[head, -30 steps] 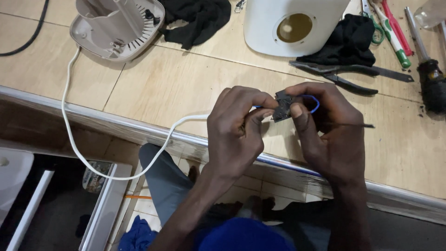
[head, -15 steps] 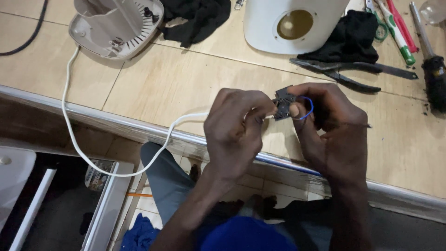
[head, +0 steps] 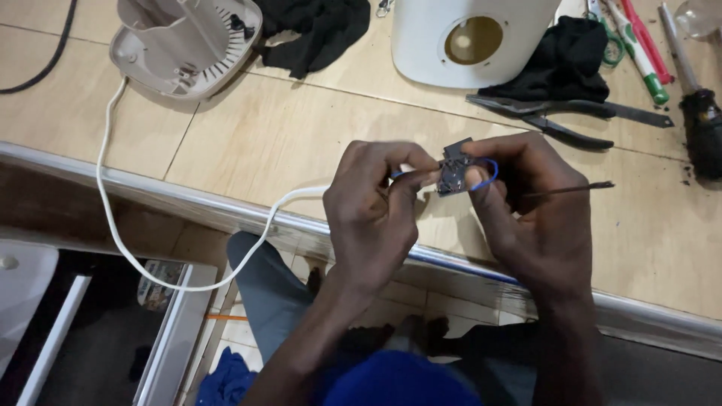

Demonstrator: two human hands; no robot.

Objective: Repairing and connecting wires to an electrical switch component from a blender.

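**Two hands closed on a small dark part above the desk edge**

Over the near edge of the desk [head: 248, 143], both hands meet around a small dark electrical part [head: 454, 170]. The left hand [head: 374, 218] is curled nearly shut, thumb and forefinger pinched in at the part's left side, right where the white cord [head: 113, 218] comes in. The right hand [head: 526, 218] is likewise narrowed, its thumb pressed against the part's lower face and its fingers wrapped behind it. A loop of blue wire [head: 490, 171] curls out beside the right thumb. A thin dark rod [head: 571, 189] sticks out of the right hand toward the right, lying nearly level; what it is I cannot tell.

The part stands roughly upright between the fingertips, its longer side running top to bottom with a slight lean, its flat face turned toward the person. It is held clear of the desk surface, just above the metal strip [head: 188, 197] along the front edge.

The white cord runs left from the hands, sags below the desk edge and climbs back to a beige appliance base [head: 184, 41] at the far left. Farther back sit a white housing [head: 470, 37] with a round opening, a black cloth [head: 571, 64] and a pair of pliers [head: 564, 113].
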